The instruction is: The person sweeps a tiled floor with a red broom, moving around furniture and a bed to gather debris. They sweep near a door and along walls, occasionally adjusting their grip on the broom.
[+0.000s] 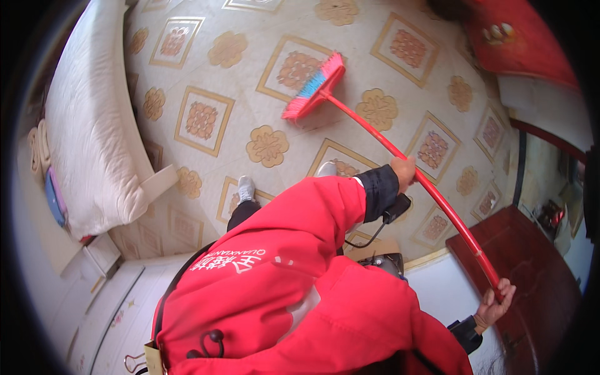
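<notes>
**A:** Starting at the left edge: a white padded sofa (pixel 94 131) runs along the wall, resting on the patterned floor (pixel 206 69) of cream tiles with tan flowers and squares. What's in the middle?

**B:** The person's red jacket (pixel 294 281) fills the lower centre, and one grey shoe (pixel 246 187) pokes out above it. Past the shoulder, the broom head (pixel 314 87), pink with blue bristles, is planted on the floor, tilted, well ahead of both hands.

**A:** And the grip?

**B:** The left hand (pixel 404 172), coming out of a dark cuff, is wrapped around the red broom handle (pixel 437 200) about midway along. The handle runs diagonally from the head, down and to the right through that fist.

**A:** Further right?

**B:** The right hand (pixel 497 303) holds the handle's top end, fingers curled over it, close to the dark wooden cabinet (pixel 525 262). So the head lies up-left of both hands, with the left hand nearer to it.

**A:** That black thing below the left cuff?

**B:** Possibly a small device on a cable; too distorted to tell. A red mat (pixel 525 37) sits in the top right corner.
</notes>
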{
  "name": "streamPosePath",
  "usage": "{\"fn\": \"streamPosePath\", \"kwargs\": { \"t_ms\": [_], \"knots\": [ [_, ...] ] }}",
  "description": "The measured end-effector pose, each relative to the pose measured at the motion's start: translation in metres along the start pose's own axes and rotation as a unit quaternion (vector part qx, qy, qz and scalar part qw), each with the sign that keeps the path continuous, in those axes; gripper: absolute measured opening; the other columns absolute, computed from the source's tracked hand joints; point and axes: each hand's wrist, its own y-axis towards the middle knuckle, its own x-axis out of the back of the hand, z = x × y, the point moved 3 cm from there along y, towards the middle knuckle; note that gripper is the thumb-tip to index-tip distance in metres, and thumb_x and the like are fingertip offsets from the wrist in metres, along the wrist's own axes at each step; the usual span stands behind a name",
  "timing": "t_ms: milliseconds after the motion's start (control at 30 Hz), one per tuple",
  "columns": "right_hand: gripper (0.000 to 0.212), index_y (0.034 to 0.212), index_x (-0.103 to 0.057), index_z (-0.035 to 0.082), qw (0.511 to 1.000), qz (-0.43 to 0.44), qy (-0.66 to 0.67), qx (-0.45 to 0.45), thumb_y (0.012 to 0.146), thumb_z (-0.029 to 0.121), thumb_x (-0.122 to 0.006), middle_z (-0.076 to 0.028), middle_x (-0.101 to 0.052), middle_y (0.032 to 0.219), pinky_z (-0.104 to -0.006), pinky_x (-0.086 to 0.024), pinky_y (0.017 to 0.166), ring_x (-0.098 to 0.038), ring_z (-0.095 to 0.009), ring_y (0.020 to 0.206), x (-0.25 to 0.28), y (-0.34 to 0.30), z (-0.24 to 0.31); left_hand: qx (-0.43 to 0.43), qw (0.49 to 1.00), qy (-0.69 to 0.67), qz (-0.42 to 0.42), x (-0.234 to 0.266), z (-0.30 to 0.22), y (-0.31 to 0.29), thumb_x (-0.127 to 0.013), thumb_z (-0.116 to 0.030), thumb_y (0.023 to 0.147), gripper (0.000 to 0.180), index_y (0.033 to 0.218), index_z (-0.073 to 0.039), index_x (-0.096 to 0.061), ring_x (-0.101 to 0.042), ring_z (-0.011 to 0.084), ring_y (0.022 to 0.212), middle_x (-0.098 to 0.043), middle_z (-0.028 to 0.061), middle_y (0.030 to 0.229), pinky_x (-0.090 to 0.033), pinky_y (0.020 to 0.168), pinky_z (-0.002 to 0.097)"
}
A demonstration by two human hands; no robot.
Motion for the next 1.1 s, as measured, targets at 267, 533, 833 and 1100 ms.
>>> {"fn": "streamPosePath", "kwargs": {
  "t_ms": [267, 533, 833, 1100],
  "knots": [
    [0.027, 0.066, -0.039, 0.010, 0.999, 0.012, 0.032, 0.005, 0.089, 0.022, -0.044, -0.004, -0.040, 0.065, -0.0168, -0.023, 0.036, -0.037, -0.006, 0.050, 0.009, 0.005, -0.020, 0.057, 0.997, 0.043, -0.029, 0.065, 0.009, -0.061, -0.050, -0.030, 0.085, 0.025, 0.073, -0.008, -0.045, -0.040, 0.0162, 0.048, -0.043, 0.0057, 0.061, -0.036, 0.043, 0.0333],
    [0.016, 0.072, -0.047, 0.004, 0.997, 0.042, -0.066, -0.006, 0.084, 0.014, -0.046, -0.007, -0.052, 0.071, -0.0201, -0.025, 0.038, -0.033, -0.007, 0.043, 0.008, 0.040, -0.046, -0.317, 0.809, 0.481, 0.116, 0.041, 0.048, 0.015, -0.054, -0.021, 0.076, 0.021, 0.064, -0.007, -0.044, -0.043, 0.0165, 0.042, -0.042, 0.0052, 0.050, -0.033, 0.036, 0.0333],
    [0.031, 0.066, -0.029, 0.009, 0.962, 0.001, -0.127, 0.242, 0.091, 0.024, -0.041, -0.009, -0.041, 0.072, -0.0133, -0.018, 0.037, -0.020, -0.002, 0.041, 0.052, 0.010, 0.148, 0.064, 0.981, -0.022, 0.182, -0.230, 0.007, -0.070, -0.048, -0.025, 0.082, 0.023, 0.067, -0.007, -0.042, -0.035, 0.0142, 0.041, -0.037, 0.0041, 0.053, -0.029, 0.036, 0.0313],
    [0.025, 0.070, -0.036, 0.010, 0.978, 0.023, -0.060, 0.196, 0.088, 0.024, -0.045, -0.007, -0.049, 0.080, -0.0150, -0.024, 0.039, -0.030, -0.006, 0.047, -0.103, 0.082, 0.088, -0.111, 0.988, 0.040, 0.100, -0.101, -0.214, -0.020, -0.050, -0.026, 0.083, 0.025, 0.067, -0.009, -0.044, -0.035, 0.0158, 0.043, -0.037, 0.0034, 0.052, -0.029, 0.038, 0.0340]
  ]
}}
